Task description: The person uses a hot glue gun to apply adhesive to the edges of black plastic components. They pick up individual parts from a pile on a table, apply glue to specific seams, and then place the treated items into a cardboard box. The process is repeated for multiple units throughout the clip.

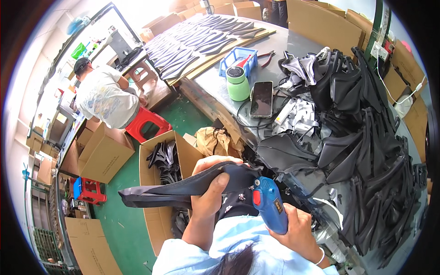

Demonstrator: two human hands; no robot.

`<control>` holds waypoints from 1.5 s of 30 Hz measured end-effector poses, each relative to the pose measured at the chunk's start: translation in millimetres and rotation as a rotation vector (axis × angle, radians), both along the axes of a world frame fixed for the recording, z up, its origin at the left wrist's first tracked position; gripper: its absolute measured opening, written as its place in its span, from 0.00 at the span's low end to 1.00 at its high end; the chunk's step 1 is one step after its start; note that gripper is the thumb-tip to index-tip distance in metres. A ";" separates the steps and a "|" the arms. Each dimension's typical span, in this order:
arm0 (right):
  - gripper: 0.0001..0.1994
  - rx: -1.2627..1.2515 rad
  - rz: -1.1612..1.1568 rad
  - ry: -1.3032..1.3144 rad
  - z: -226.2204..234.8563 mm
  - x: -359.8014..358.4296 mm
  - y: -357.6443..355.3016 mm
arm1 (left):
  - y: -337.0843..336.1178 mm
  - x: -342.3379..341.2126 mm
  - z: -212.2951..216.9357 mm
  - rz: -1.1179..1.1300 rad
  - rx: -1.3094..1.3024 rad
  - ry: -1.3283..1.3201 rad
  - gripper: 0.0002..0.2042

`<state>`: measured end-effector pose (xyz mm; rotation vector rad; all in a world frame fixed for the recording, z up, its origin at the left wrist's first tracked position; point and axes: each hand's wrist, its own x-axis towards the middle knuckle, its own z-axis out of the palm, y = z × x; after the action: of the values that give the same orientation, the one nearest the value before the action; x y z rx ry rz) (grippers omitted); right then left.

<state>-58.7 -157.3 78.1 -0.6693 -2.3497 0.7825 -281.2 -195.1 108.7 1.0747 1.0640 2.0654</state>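
My left hand (208, 195) is closed around a long, curved black fabric-like piece (158, 195), with the thumb on its near face. In my right hand (297, 229) is a blue handheld tool (271, 208) with a red button, its exact kind unclear. The tool's upper end is close to the right end of the black piece; whether they touch cannot be made out. Just beyond, similar black moulded pieces (286, 153) lie on the metal table (270, 43), heaped up toward the right.
Across the table are a phone (261, 99), a green bottle (237, 84), a blue basket (239, 61) and red-handled pliers (268, 58). A cardboard box (153, 224) with black pieces stands at my left. Farther left, a person (107, 94) sits on a red stool (149, 124).
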 end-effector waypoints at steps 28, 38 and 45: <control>0.31 -0.004 0.061 -0.094 4.6 -0.4 -4.2 | -4.1 -26.6 34.0 -0.297 -0.569 0.521 0.13; 0.30 -0.122 0.180 0.077 8.1 -9.0 -2.8 | 0.5 -20.5 -5.5 -0.309 -0.405 0.753 0.16; 0.32 -0.299 0.236 0.118 13.8 -9.4 -3.6 | 5.0 -3.7 -33.9 -0.142 -0.251 0.868 0.13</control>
<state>-68.0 -161.0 91.9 -0.4538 -2.2498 1.2607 -284.8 -190.1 74.9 1.9014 1.5266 1.2829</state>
